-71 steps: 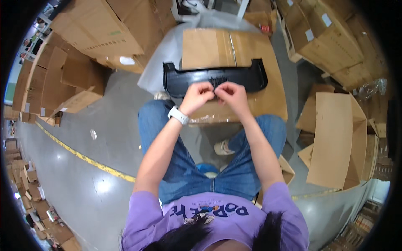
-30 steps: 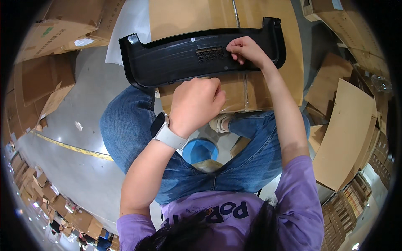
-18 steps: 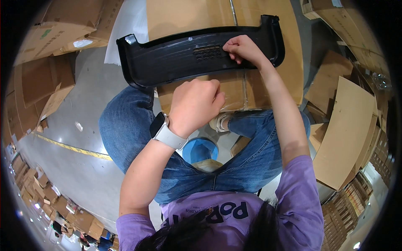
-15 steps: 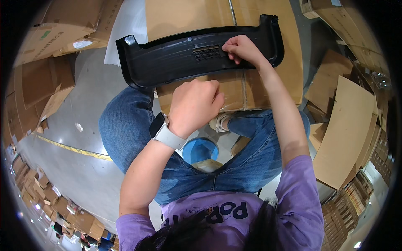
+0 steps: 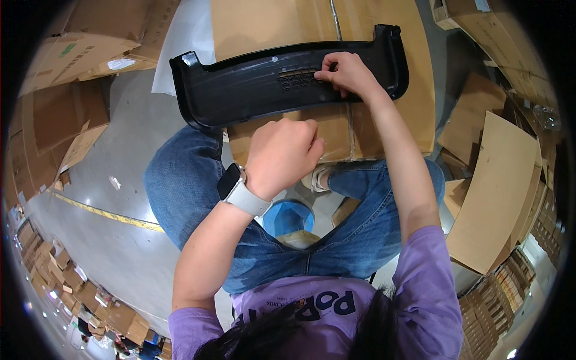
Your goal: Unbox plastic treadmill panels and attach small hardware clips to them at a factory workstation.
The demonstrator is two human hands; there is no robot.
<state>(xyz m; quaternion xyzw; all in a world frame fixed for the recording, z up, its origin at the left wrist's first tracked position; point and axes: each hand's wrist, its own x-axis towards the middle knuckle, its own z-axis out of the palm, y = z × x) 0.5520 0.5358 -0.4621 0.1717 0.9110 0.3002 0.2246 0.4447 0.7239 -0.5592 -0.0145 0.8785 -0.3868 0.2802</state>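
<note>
A long black plastic panel (image 5: 240, 90) with raised rims and upturned ends lies with its hollow side up on a cardboard box (image 5: 390, 129) in front of me. Near its middle is a row of small slots and ribs (image 5: 294, 78). My right hand (image 5: 348, 73) is closed in a pinch, its fingertips at the right end of that row; anything between them is too small or hidden to make out. Just nearer than the panel's front rim, my left hand (image 5: 283, 150) is curled closed with its back toward me, which hides whatever its fingers may hold.
Below my hands, a round blue container (image 5: 288, 217) stands on the floor between my legs. Large cartons (image 5: 90, 48) rise at the left. Loose cardboard sheets (image 5: 495, 192) lean at the right. White sheet material (image 5: 180, 51) shows beside the box's left edge.
My right fingertips have shifted slightly left and nearer over the slotted part. The panel and my left hand sit slightly lower in view, with the left hand still curled.
</note>
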